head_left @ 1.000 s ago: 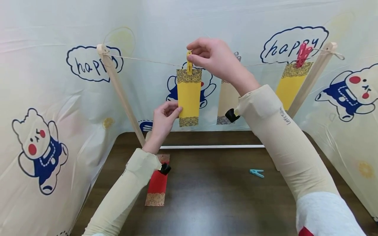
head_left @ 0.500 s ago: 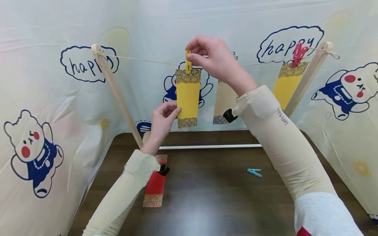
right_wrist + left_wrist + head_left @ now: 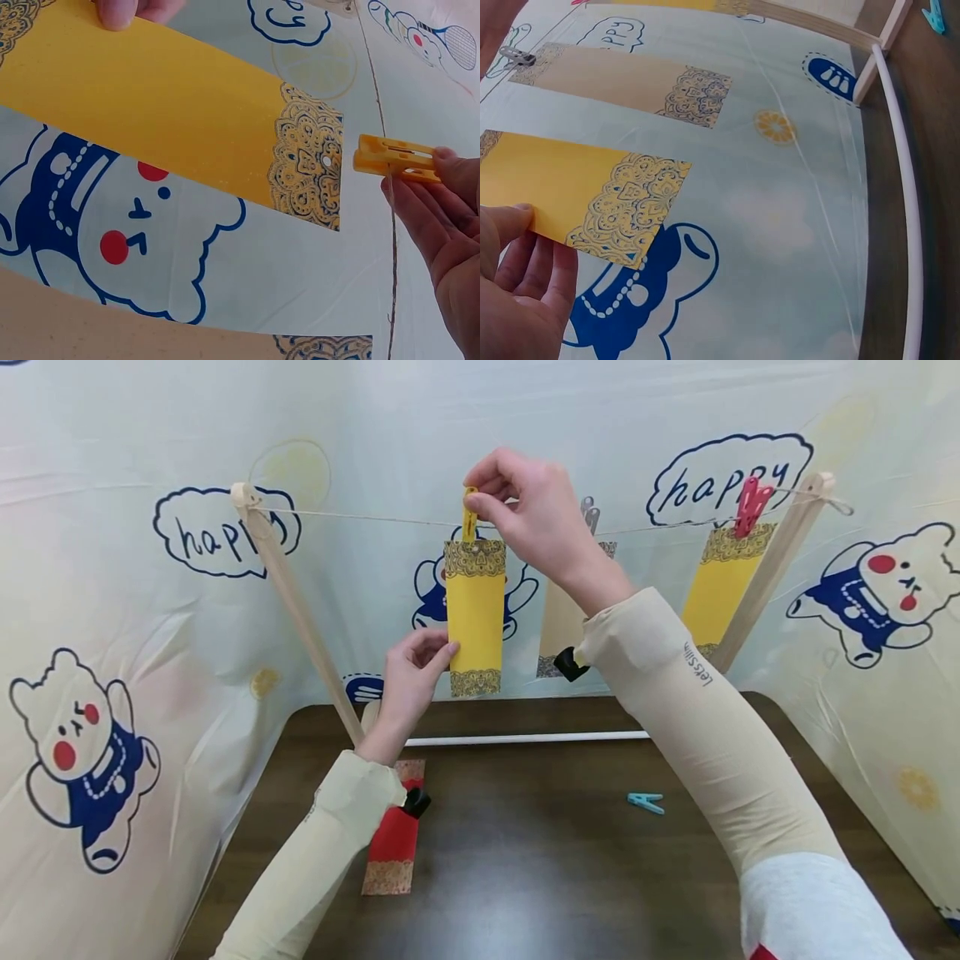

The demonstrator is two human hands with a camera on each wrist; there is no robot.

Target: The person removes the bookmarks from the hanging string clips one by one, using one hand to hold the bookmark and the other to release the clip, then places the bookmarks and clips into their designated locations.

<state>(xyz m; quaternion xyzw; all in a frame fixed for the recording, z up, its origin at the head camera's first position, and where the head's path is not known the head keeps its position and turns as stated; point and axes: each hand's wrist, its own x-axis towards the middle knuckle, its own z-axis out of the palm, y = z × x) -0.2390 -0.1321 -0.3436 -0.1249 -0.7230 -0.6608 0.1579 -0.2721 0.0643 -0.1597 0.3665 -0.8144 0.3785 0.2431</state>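
Note:
My left hand [image 3: 411,672] pinches the lower left edge of a yellow card [image 3: 476,618] with dark lace-patterned ends, holding it upright below the string [image 3: 352,517]. Between thumb and fingers, my right hand [image 3: 536,518] grips a yellow clothespin [image 3: 394,159] on the string. In the right wrist view a small gap separates the clothespin's tip from the card's patterned top edge, which has a small white hole. Most of the left hand's fingers lie behind the card. The left wrist view shows the thumb on the card's front.
Behind my right arm hangs a beige card [image 3: 558,618] under a grey clip [image 3: 590,514]. Pink clothespins [image 3: 752,508] hold another yellow card [image 3: 723,593] by the right wooden post [image 3: 772,572]. A red card [image 3: 393,839] and blue clothespin [image 3: 647,802] lie on the table.
The yellow clothespin, which overlapped the card's top edge earlier, has risen off it. The yellow card sits slightly lower relative to the string, still in my left hand.

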